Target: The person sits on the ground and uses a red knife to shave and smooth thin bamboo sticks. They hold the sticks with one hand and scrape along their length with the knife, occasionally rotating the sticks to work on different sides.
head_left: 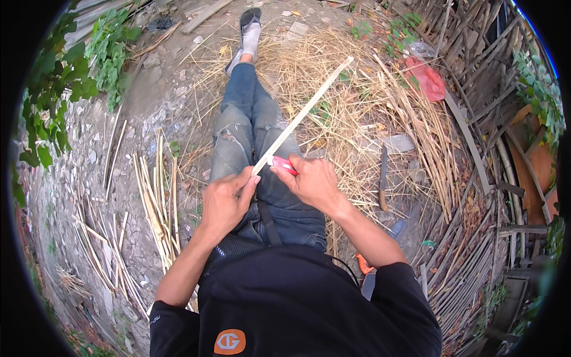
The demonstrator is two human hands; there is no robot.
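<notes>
A long pale bamboo strip (304, 112) slants up and to the right above my legs. My left hand (227, 199) is closed round its lower end, thumb and fingers pinching it. Just right of that, my right hand (312, 180) grips a small red-handled tool (284, 164) whose pale end rests against the strip near the left fingers. Its blade, if it has one, is too small to make out. To the right of my legs a knife (383, 178) with a wooden handle lies on the ground.
Straw-like shavings (351, 113) cover the ground ahead and right. Split bamboo strips (156, 208) lie on the left, longer ones (425, 143) on the right. A red plastic bag (426, 78) lies near the wooden fence (476, 71). My outstretched legs (244, 131) fill the middle.
</notes>
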